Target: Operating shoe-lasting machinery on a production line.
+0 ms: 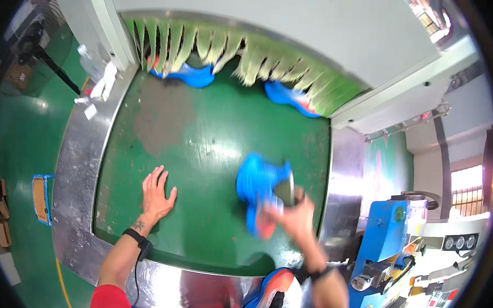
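My left hand point(158, 197) rests on the green conveyor belt point(204, 207) with its fingers stretched out, holding nothing. Over the belt's right side, my right hand point(299, 215) grips a blue shoe point(256, 179) near a dark, rounded part of it. Motion blurs both hand and shoe. A blurred orange-and-blue end point(262, 224) shows just below; whether it belongs to the same shoe or a second one, I cannot tell. At the front edge, beside my right forearm, stands a blue, orange and white shoe point(270, 294) with a black part at its opening.
A green strip curtain point(251, 56) hangs across the machine opening at the far end. Two blue-and-orange shoes, one left point(189, 75) and one right point(291, 98), lie partly under it. Metal borders point(77, 184) flank the belt. A blue machine point(384, 231) stands at right.
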`<action>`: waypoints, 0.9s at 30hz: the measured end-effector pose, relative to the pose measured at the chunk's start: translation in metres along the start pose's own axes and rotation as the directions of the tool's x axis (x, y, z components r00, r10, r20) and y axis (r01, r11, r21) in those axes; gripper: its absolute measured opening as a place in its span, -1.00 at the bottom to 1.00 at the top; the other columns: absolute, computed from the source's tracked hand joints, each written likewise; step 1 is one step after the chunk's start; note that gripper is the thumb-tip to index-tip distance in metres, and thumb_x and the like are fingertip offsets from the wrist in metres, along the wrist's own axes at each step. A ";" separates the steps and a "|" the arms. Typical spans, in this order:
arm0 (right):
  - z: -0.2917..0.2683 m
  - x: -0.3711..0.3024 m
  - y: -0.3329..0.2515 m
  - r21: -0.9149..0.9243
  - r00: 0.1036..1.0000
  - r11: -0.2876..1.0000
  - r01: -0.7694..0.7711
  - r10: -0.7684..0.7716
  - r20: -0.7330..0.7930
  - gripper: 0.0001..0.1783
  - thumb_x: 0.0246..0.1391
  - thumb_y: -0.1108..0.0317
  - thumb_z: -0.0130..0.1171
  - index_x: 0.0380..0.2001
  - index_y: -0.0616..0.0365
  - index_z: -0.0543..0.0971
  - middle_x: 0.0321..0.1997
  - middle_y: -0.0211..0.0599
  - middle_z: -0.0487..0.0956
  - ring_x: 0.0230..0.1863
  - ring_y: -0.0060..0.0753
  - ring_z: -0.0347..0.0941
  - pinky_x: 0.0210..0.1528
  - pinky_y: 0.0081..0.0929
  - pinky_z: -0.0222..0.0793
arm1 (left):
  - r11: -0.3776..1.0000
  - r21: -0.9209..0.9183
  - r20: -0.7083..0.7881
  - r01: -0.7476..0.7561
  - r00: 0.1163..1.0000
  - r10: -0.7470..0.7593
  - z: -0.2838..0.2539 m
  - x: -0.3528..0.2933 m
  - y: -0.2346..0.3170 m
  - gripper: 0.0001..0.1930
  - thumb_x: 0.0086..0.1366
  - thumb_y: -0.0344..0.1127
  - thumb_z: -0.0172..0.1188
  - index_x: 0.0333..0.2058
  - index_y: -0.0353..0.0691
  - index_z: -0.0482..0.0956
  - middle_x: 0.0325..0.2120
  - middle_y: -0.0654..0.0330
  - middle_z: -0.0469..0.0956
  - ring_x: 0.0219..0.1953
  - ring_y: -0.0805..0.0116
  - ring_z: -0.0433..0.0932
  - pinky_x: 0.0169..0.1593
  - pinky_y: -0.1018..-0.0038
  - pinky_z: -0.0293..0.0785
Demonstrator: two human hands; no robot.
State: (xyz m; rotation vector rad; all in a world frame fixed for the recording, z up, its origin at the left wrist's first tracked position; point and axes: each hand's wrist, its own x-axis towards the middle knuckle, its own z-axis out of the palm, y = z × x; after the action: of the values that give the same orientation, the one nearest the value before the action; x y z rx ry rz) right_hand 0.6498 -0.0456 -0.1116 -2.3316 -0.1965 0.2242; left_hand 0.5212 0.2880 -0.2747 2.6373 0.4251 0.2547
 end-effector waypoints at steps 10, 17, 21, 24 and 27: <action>-0.170 -0.276 -0.063 -0.020 0.772 0.774 0.632 -0.628 0.098 -0.11 -0.31 0.50 0.45 0.22 0.14 0.36 0.28 -0.08 0.29 0.25 0.01 0.31 0.24 -0.17 0.37 | 0.116 -0.442 0.799 0.890 0.331 0.502 -0.189 -0.124 0.246 -0.27 0.27 -0.07 0.12 0.29 -0.38 0.15 0.21 -0.03 0.35 0.19 0.09 0.42 0.24 0.14 0.35; -0.184 -0.431 -0.044 0.625 0.957 0.735 -0.264 0.117 0.267 0.04 0.03 0.04 0.36 0.38 0.27 0.02 0.27 0.00 0.32 0.28 -0.12 0.28 0.30 -0.31 0.19 | 0.032 -0.761 0.552 0.648 0.621 0.557 -0.167 -0.226 0.342 -0.43 0.05 -0.26 0.21 0.04 -0.36 0.32 -0.23 0.02 0.53 -0.23 0.09 0.61 -0.08 0.12 0.60; -0.237 -0.485 0.026 0.694 1.000 0.720 -0.018 0.003 0.022 -0.12 0.04 0.11 0.34 0.31 0.27 0.19 0.24 -0.07 0.39 0.25 -0.29 0.30 0.32 -0.36 0.18 | -0.007 -0.685 0.581 0.728 0.552 0.598 -0.133 -0.304 0.418 -0.36 0.03 -0.30 0.33 0.09 -0.27 0.28 -0.18 0.08 0.48 -0.16 0.15 0.58 -0.06 0.13 0.59; -0.256 -0.527 0.077 0.648 0.970 0.761 0.017 0.144 -0.194 -0.23 0.06 0.15 0.33 0.24 0.28 0.29 0.17 -0.15 0.43 0.16 -0.38 0.32 0.25 -0.40 0.22 | 0.170 -0.661 0.676 0.731 0.481 0.558 -0.107 -0.352 0.478 -0.35 0.15 -0.27 0.26 0.19 -0.27 0.23 -0.07 0.13 0.46 -0.01 0.22 0.51 0.11 0.25 0.47; -0.269 -0.559 0.106 0.871 0.934 0.491 0.026 0.298 -0.196 -0.42 0.06 0.19 0.34 0.06 0.26 0.40 -0.09 -0.31 0.45 -0.06 -0.48 0.32 0.05 -0.42 0.31 | 0.278 -0.720 0.626 0.636 0.423 0.655 -0.090 -0.344 0.542 -0.31 0.35 -0.09 0.16 0.30 -0.34 0.13 0.17 0.08 0.37 0.20 0.21 0.38 0.28 0.28 0.28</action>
State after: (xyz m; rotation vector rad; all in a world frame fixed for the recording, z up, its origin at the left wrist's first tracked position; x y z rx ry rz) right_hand 0.1732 -0.4223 0.0539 -1.3032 0.2465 -0.0110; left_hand 0.3146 -0.2515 0.0183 1.0347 -0.2020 -0.7850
